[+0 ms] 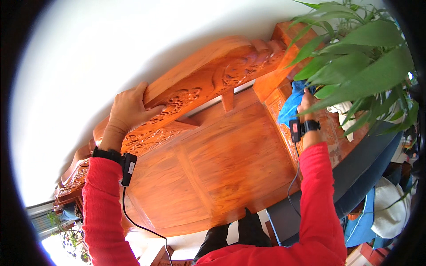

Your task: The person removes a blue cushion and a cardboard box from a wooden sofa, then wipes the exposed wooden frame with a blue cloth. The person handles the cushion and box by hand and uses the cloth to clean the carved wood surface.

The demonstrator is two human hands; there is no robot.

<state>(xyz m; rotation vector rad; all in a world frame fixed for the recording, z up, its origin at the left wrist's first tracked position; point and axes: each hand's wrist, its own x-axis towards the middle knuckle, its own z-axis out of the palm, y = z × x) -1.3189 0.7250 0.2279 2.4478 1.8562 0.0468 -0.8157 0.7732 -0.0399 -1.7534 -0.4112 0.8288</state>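
A carved wooden bench (239, 146) with a glossy orange-brown finish stands before me. My left hand (128, 108) grips the top rail of its backrest (203, 69), fingers over the upper edge and thumb on the carved front. At the right end my right hand (307, 101) holds a blue cloth (291, 105) by the bench's carved armrest side (278, 99). Plant leaves hide part of that hand and cloth. Each wrist wears a black strap with a small wired device.
A large leafy green plant (366, 56) hangs over the right end. A pale cloth (346, 116) lies beneath it. Dark blue-grey padding (359, 159) runs along the right. Behind the backrest is a white wall (100, 50). Another plant (71, 237) stands lower left.
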